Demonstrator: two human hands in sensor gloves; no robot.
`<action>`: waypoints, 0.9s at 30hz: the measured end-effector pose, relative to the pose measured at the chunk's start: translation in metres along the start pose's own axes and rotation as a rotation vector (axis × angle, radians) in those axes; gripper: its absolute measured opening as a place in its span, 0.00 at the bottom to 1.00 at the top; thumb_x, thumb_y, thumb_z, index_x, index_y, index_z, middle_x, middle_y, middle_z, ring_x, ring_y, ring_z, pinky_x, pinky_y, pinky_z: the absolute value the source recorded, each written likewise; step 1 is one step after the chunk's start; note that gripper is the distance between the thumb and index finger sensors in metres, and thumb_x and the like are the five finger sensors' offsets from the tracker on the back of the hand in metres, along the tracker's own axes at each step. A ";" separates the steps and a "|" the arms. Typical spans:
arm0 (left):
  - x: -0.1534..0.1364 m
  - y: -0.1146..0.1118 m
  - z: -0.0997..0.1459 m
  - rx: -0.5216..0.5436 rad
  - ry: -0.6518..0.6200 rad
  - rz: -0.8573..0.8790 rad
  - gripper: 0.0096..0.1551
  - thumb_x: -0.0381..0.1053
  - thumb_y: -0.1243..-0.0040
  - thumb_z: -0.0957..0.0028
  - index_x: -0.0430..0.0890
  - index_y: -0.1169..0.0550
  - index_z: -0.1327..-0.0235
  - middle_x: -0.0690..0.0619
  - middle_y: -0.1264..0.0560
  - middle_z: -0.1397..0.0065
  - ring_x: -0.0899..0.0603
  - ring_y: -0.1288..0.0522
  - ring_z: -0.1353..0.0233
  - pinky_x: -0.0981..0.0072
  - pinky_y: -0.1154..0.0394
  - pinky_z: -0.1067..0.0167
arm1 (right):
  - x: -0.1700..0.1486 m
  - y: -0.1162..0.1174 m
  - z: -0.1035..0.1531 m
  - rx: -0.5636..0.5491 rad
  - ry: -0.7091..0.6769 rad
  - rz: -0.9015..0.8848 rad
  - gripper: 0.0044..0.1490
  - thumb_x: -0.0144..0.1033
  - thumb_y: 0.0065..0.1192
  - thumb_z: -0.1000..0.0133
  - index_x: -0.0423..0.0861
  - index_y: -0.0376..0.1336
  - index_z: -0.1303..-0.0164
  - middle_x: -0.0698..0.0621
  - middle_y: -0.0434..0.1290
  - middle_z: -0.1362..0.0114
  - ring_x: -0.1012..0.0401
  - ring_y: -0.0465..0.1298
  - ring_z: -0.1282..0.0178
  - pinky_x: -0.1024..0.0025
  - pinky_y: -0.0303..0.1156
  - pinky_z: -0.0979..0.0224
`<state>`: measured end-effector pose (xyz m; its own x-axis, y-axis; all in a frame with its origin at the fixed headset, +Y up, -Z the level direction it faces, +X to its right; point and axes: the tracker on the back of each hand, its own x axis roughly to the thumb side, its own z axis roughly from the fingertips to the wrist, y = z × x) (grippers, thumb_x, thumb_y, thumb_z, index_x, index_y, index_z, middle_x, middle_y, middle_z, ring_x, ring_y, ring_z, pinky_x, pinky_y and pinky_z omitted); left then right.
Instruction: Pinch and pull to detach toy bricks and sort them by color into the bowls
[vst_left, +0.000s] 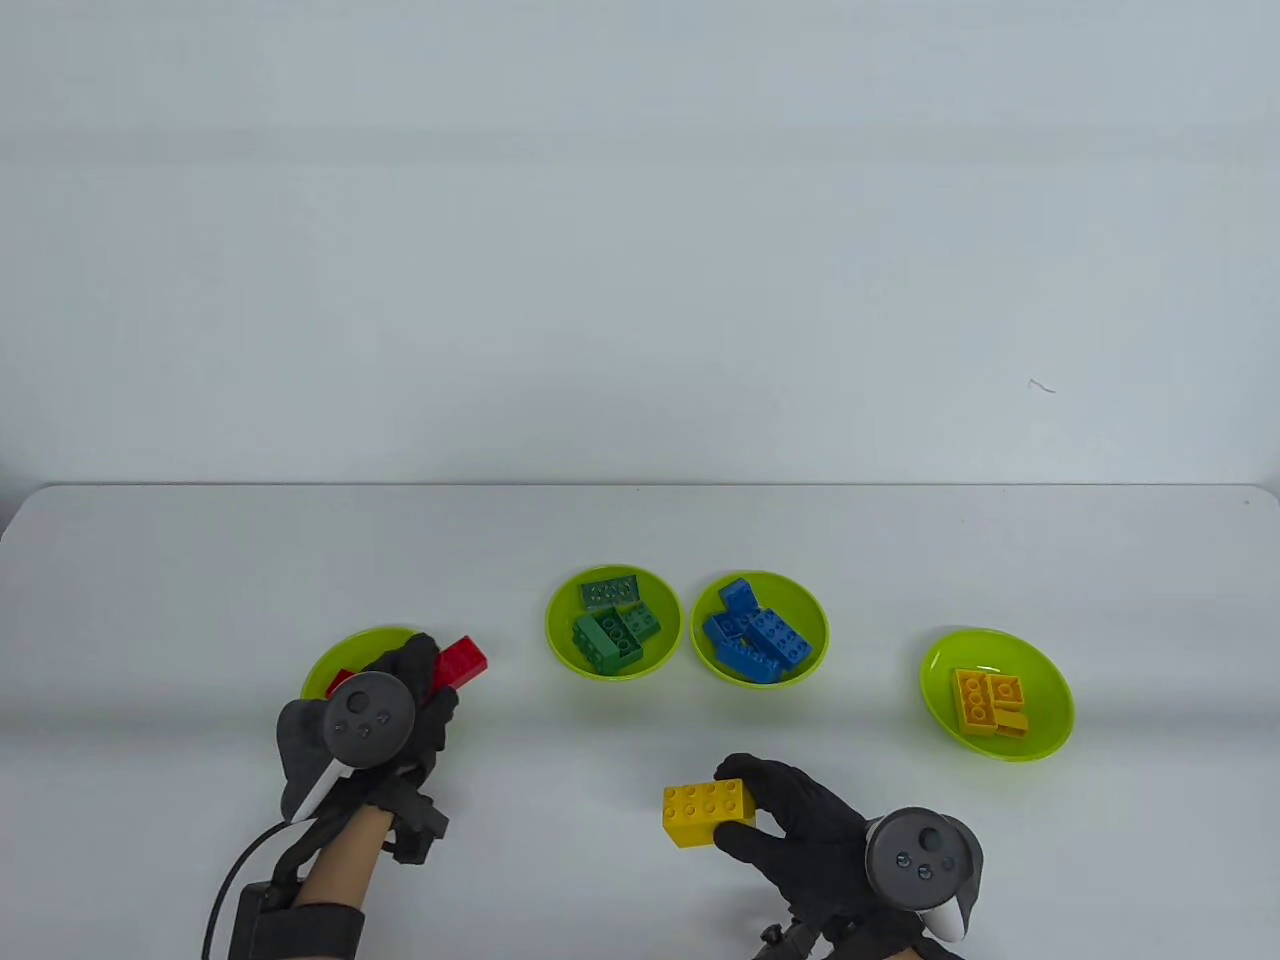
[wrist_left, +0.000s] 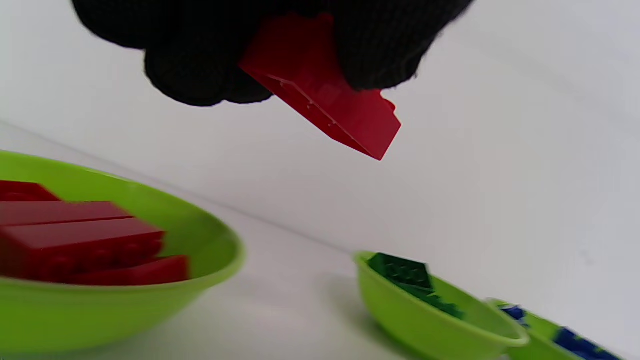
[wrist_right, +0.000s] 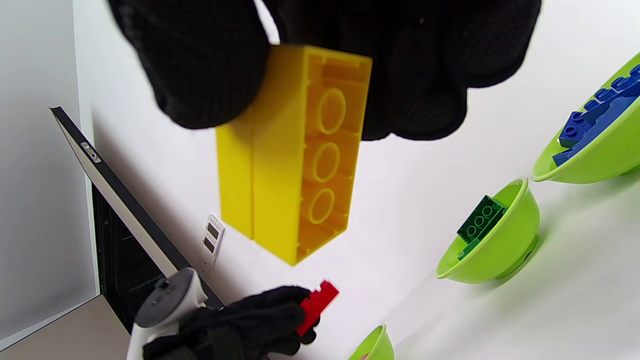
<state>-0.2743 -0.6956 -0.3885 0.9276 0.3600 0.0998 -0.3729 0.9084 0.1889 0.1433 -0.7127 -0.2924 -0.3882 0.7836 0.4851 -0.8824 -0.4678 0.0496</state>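
Observation:
My left hand (vst_left: 425, 665) pinches a red brick (vst_left: 460, 663) above the right rim of the leftmost green bowl (vst_left: 345, 650), which holds several red bricks (wrist_left: 85, 240). In the left wrist view the red brick (wrist_left: 325, 97) sticks out from under my gloved fingers (wrist_left: 200, 75). My right hand (vst_left: 745, 810) grips a yellow block of stacked bricks (vst_left: 708, 812) above the table's front middle. Its hollow underside (wrist_right: 327, 150) faces the right wrist camera, with fingers (wrist_right: 200, 65) on both sides.
Three more green bowls stand in a row: one with green bricks (vst_left: 613, 622), one with blue bricks (vst_left: 759, 627), one with yellow bricks (vst_left: 996, 695) at the right. The table's far edge (vst_left: 640, 487) runs behind them.

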 end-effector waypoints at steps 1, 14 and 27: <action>-0.006 -0.002 -0.001 -0.006 0.024 -0.013 0.35 0.45 0.39 0.46 0.29 0.31 0.30 0.26 0.28 0.33 0.26 0.26 0.35 0.34 0.34 0.37 | 0.000 0.000 0.000 0.000 -0.001 0.000 0.39 0.45 0.67 0.49 0.39 0.64 0.31 0.40 0.74 0.32 0.45 0.77 0.37 0.46 0.67 0.29; -0.029 -0.012 -0.003 -0.028 0.070 0.021 0.44 0.56 0.42 0.45 0.29 0.36 0.27 0.26 0.32 0.29 0.26 0.29 0.32 0.34 0.36 0.35 | -0.001 -0.002 0.000 -0.012 0.012 -0.006 0.39 0.45 0.67 0.49 0.39 0.64 0.31 0.40 0.74 0.32 0.45 0.77 0.37 0.46 0.67 0.29; 0.124 -0.021 0.038 -0.224 -0.460 0.620 0.48 0.62 0.45 0.44 0.29 0.37 0.25 0.25 0.33 0.27 0.24 0.31 0.30 0.33 0.37 0.34 | -0.002 -0.015 -0.002 -0.084 0.059 -0.104 0.39 0.46 0.66 0.48 0.40 0.63 0.29 0.41 0.73 0.31 0.46 0.76 0.36 0.47 0.67 0.28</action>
<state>-0.1526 -0.6779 -0.3426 0.4326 0.7339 0.5237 -0.7586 0.6102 -0.2284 0.1570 -0.7062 -0.2963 -0.3066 0.8497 0.4289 -0.9367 -0.3493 0.0225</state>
